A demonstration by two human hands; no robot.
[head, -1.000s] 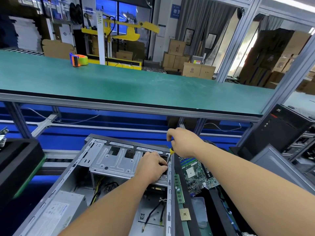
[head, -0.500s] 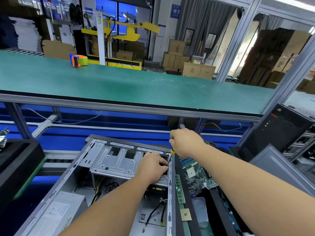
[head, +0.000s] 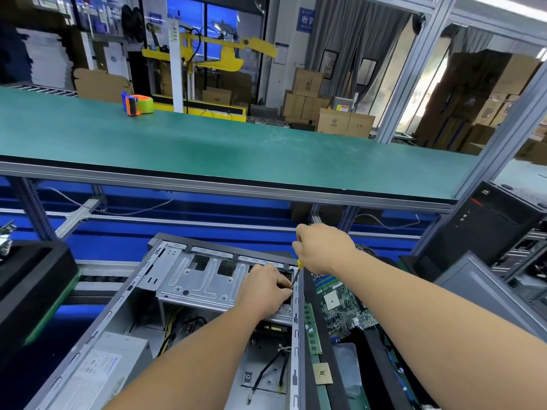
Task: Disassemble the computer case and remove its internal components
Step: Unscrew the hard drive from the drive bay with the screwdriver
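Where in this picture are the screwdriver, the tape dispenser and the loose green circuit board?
screwdriver (head: pixel 299 264): head view, on its yellow handle below the right hand.
tape dispenser (head: pixel 137 104): head view, on its orange body.
green circuit board (head: pixel 340 306): head view, on its middle, right of the open case.

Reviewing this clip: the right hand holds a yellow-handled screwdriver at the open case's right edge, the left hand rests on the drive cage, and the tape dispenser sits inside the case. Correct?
Not quite. The head view shows the tape dispenser on the green bench, not inside the case. The rest holds: right hand grips the screwdriver, left hand on the drive cage.
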